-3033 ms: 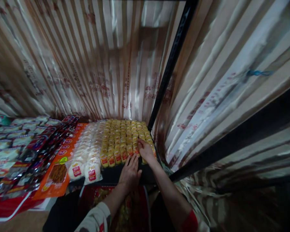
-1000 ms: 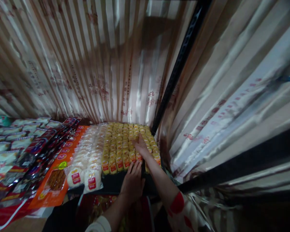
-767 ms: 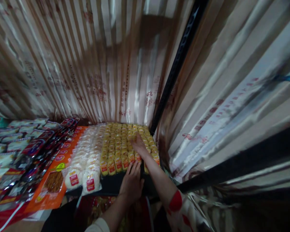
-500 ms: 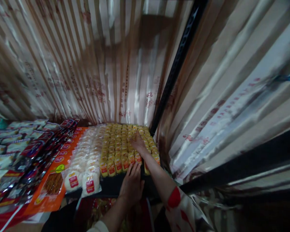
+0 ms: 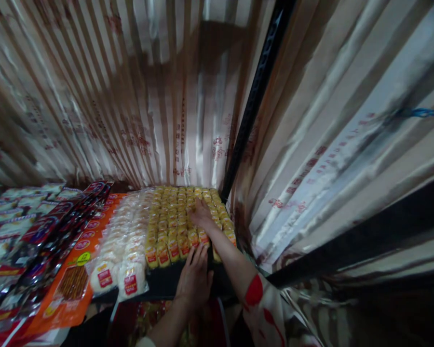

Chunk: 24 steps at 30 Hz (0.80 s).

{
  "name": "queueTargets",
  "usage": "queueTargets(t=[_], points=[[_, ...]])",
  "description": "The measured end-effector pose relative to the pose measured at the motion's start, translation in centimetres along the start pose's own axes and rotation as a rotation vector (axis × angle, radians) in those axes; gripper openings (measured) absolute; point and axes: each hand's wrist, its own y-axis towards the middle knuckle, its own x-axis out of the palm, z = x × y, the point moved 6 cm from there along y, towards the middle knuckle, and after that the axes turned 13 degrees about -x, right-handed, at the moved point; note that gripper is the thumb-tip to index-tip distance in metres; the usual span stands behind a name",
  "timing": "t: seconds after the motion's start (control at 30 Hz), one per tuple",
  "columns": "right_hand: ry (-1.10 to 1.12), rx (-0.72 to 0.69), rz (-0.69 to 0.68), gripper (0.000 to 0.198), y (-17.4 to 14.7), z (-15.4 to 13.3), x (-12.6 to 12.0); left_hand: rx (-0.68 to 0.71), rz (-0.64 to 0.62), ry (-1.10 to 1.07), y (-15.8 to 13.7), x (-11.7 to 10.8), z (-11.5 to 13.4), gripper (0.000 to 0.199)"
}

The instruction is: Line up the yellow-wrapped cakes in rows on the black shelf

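Small yellow snack packets [image 5: 166, 226] stand in tight rows on a dark shelf [image 5: 166, 279]. My right hand [image 5: 201, 214] lies over the rows towards their right side, with fingers apart and pointing away from me. No packet shows lifted in it. At the front edge of the rows is my left hand [image 5: 195, 275], its fingers stretched out against the lower ends of the front packets. Left of the yellow rows are clear bags of round white cakes [image 5: 130, 277] with red labels, lined up in two columns.
Further left lie an orange snack packet [image 5: 67, 294], dark shiny packets [image 5: 45, 241] and white packets [image 5: 16, 226]. A black upright post [image 5: 251, 101] rises behind the right corner. Printed, pleated sheeting [image 5: 144, 96] covers the back. Below the shelf is a red box [image 5: 125, 323] holding packets.
The view has turned slightly to the right, so everything sits a little further left. Both hands keep nearly the same places on the yellow packets.
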Motion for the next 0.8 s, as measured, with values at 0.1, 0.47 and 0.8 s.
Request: queueTargets(t=[0.1, 0.47, 0.8], points=[[-0.024, 0.019, -0.048, 0.06, 0.4, 0.1, 0.0, 0.0, 0.019, -0.018, -0.1, -0.1, 0.0, 0.054], [0.148, 0.042, 0.045, 0.054, 0.7, 0.0, -0.7, 0.004, 0.012, -0.018, 0.0, 0.2, -0.1, 0.054], [0.121, 0.07, 0.01, 0.054, 2.0, -0.1, -0.6, 0.021, 0.022, 0.008, -0.1, -0.1, 0.0, 0.056]])
